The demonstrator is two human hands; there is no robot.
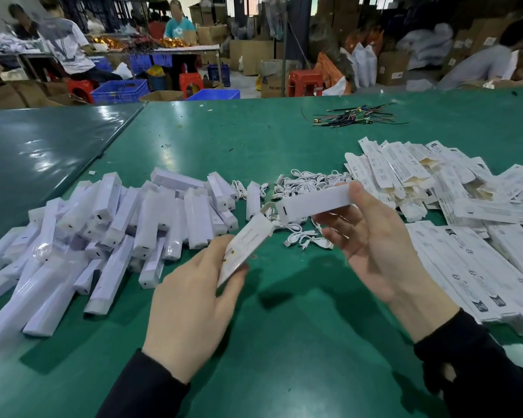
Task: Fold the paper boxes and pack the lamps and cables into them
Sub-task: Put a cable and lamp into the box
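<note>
My left hand [187, 303] grips a folded white paper box [248, 242] with its open end pointing up and right. My right hand [372, 245] holds a white bar lamp [313, 203] by its far end, with the lamp's near end just above the box mouth. A heap of white lamps [109, 224] lies at the left of the green table [284, 342]. White coiled cables [305, 182] lie in a pile behind my hands. Flat printed boxes [420, 173] are heaped at the right.
More flat boxes [480, 267] lie in a row at the near right. A bundle of dark wires [354, 116] lies at the far side of the table. People sit at another table beyond, among cartons, blue crates and red stools.
</note>
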